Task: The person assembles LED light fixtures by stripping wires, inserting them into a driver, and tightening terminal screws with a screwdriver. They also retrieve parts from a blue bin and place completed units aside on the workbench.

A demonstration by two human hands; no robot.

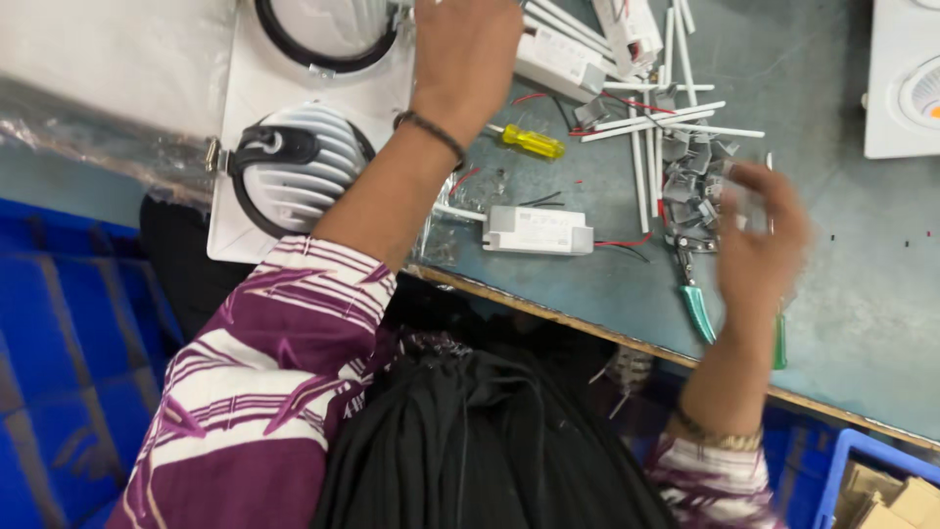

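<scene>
The work in hand looks like sorting small parts at the table [862,294], judged from how both hands reach out over the spread.

The right hand [759,230] hovers, blurred, at the right edge of a pile of grey metal clips [690,181]. Its fingers [754,178] are loosely curled toward the pile. The blur hides whether the grip is closed on a clip or empty, so I cannot tell. The clips lie just left of and under the fingertips. Picking one out of that tangle would call for a fine pinch.

The left hand [465,49] reaches to the far side, between the white light fitting [299,167] on the left and the white driver boxes [558,59] on the right. Only its back shows and the fingers run off the top edge, so its grip cannot be told either.

White tubes [651,118] lie fanned out beyond the clips. Pliers [697,304] with teal handles lie just near of the pile, close under the right hand. A yellow screwdriver [532,142] and another driver box [537,230] with red and black leads lie between the two arms.
</scene>
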